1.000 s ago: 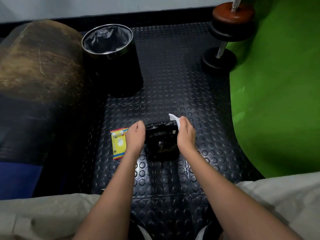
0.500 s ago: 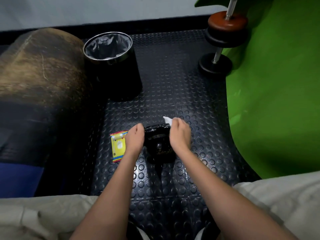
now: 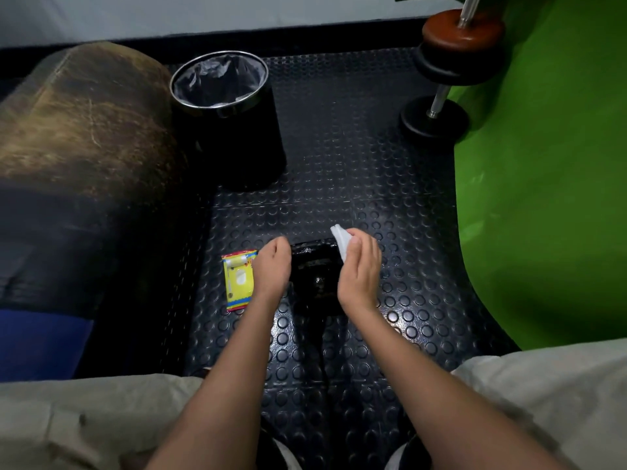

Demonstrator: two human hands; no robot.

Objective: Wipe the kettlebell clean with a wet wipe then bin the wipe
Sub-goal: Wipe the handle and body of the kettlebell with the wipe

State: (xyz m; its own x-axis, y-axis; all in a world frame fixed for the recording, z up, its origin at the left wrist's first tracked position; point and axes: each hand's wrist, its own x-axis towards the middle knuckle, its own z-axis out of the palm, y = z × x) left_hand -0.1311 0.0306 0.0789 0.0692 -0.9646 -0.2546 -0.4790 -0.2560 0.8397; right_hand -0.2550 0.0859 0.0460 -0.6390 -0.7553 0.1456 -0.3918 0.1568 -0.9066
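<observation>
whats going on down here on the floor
A person is cleaning a black kettlebell on the studded rubber mat. The left hand rests against its left side, while the right hand holds a white wet wipe at its upper right edge. The wipe packet lies just left; the lined bin stands beyond.

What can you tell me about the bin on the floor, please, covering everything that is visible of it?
The bin is a round black container that widens slightly towards its base, with a shiny metal ring around the rim. A thin, crinkled grey plastic liner sits inside, and nothing can be made out in it. It stands upright on the studded black floor mat, close beside the worn brown cushion to its left; whether they touch is unclear. It lies beyond both hands, and neither touches it.
</observation>
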